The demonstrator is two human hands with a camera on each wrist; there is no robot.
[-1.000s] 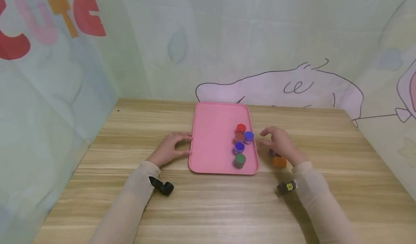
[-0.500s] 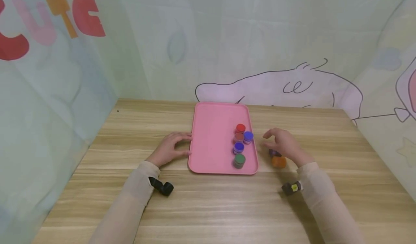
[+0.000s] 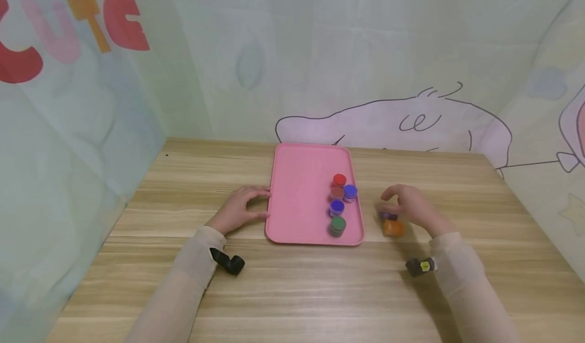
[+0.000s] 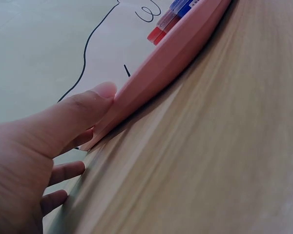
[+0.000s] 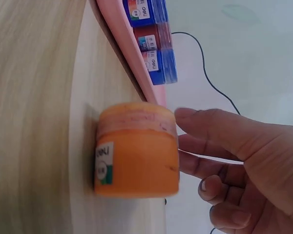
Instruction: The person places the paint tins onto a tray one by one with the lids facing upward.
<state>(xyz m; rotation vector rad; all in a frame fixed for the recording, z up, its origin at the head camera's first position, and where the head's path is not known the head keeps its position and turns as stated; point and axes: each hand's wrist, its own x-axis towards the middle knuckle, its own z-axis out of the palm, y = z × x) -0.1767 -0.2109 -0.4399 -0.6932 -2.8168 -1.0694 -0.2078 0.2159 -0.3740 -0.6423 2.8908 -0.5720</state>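
Observation:
A pink tray (image 3: 301, 201) lies on the table. My left hand (image 3: 237, 208) touches its left rim with extended fingers; the left wrist view shows the thumb (image 4: 105, 90) right at the tray's edge. My right hand (image 3: 411, 208) hovers over a purple paint jar (image 3: 388, 216), thumb and index finger apart and bent. In front of that jar, an orange paint jar (image 3: 393, 228) lies on its side, large in the right wrist view. The purple jar is mostly hidden there. Paint jars stand on the tray: red (image 3: 338, 180), brown (image 3: 336, 194), two blue and green (image 3: 337, 226).
The wooden table (image 3: 292, 292) ends at a pale curtain (image 3: 256, 54) with cartoon prints behind and at the sides. The upright jars line the tray's right side. Each wrist carries a small black camera, such as the left one (image 3: 227, 262).
My right hand has moved right, away from the tray's right edge to over the purple jar. The left hand, tray and jars stay where they were.

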